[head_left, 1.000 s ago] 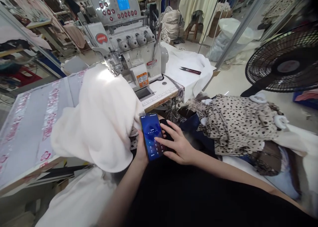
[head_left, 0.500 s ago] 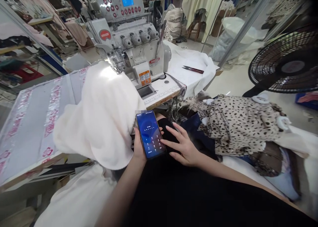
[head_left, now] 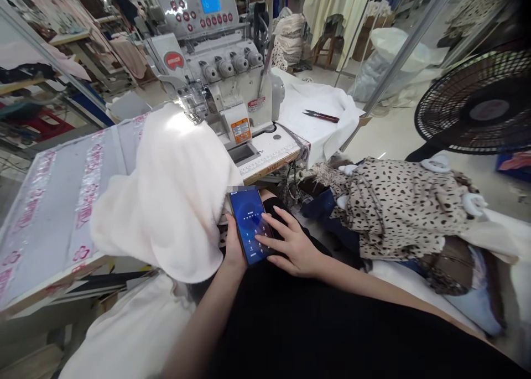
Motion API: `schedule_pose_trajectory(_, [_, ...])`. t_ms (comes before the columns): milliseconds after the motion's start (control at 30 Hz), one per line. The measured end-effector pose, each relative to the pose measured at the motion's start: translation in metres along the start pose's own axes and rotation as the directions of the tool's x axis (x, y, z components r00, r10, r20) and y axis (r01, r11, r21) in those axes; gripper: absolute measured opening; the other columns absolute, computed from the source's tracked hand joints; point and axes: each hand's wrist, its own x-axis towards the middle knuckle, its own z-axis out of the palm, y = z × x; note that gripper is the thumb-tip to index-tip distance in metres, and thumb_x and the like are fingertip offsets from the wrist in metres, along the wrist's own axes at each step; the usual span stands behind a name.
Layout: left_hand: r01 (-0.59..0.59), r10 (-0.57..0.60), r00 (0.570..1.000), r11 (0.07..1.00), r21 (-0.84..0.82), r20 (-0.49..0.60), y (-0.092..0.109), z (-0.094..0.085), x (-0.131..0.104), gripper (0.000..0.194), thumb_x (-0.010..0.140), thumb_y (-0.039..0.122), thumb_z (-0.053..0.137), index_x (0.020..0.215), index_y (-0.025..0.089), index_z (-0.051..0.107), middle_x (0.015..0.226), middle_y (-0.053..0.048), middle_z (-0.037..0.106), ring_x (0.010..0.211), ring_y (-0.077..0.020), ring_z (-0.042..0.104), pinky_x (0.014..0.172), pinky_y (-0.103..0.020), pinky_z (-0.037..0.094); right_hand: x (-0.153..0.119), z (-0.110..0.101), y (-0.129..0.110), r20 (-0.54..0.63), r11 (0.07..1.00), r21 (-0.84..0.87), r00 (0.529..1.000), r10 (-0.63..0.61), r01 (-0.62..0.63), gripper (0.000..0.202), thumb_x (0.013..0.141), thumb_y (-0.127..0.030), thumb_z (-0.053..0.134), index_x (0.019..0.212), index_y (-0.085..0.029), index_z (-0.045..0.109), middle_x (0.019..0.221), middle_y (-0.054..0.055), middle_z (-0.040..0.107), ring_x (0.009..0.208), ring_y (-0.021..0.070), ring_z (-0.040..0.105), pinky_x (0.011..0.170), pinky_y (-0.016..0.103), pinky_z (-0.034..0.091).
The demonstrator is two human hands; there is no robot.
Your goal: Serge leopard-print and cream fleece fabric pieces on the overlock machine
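A smartphone (head_left: 245, 206) with a lit blue keypad screen rests in my left hand (head_left: 234, 246), whose fingers wrap around it from the left edge. Over the lower right of the screen, my right hand (head_left: 292, 246) is spread, its fingers apart and holding nothing. One fingertip lies over the number keys; whether it presses cannot be told. Left of the phone, white fleecy fabric (head_left: 166, 202) drapes from the needle area of an overlock sewing machine (head_left: 232, 80) down past the table edge.
Thread snips (head_left: 321, 116) lie on white cloth (head_left: 302, 99) right of the machine. A spotted fabric pile (head_left: 398, 207) is at the right, below a black fan (head_left: 477, 108). The table (head_left: 53, 202) at left has a plastic cover with pink print.
My right hand has moved left, so its fingers now cover part of the keypad. The phone has shifted slightly in the view and stays in my left hand.
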Motion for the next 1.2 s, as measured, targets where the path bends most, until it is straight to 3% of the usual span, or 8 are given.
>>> schedule_pose_trajectory(567, [0.004, -0.005, 0.999, 1.000, -0.018, -0.047, -0.004, -0.001, 0.001, 0.062, 0.085, 0.057, 0.025, 0.115, 0.010, 0.053, 0.109, -0.014, 0.059, 0.109, -0.0249, 0.050, 0.096, -0.039, 0.038, 0.014, 0.009, -0.008, 0.021, 1.000, 0.013, 1.000, 0.002, -0.002, 0.044, 0.084, -0.043, 0.045, 0.124, -0.024, 0.050, 0.145, 0.005, 0.018, 0.132, 0.0334, 0.007, 0.104, 0.054, 0.018])
schedule_pose_trajectory(833, [0.022, -0.024, 0.992, 1.000, 0.016, 0.127, -0.002, -0.008, -0.002, 0.064, 0.086, 0.056, 0.020, 0.112, 0.009, 0.056, 0.107, -0.013, 0.060, 0.111, -0.0288, 0.047, 0.095, -0.043, 0.037, 0.001, -0.003, 0.005, -0.188, 0.994, 0.039, 0.976, 0.111, -0.106, 0.044, 0.086, -0.036, 0.040, 0.125, -0.018, 0.048, 0.143, 0.008, 0.020, 0.131, 0.0326, 0.012, 0.102, 0.054, 0.024])
schedule_pose_trajectory(1200, [0.013, -0.013, 0.996, 1.000, 0.000, 0.090, -0.005, -0.010, -0.002, 0.063, 0.084, 0.057, 0.029, 0.123, 0.012, 0.047, 0.118, -0.016, 0.054, 0.113, -0.0303, 0.046, 0.097, -0.048, 0.032, -0.018, 0.009, 0.004, -0.120, 0.987, -0.002, 0.980, 0.160, -0.161, 0.044, 0.084, -0.034, 0.044, 0.124, -0.018, 0.048, 0.142, 0.009, 0.022, 0.131, 0.0328, 0.011, 0.102, 0.053, 0.024])
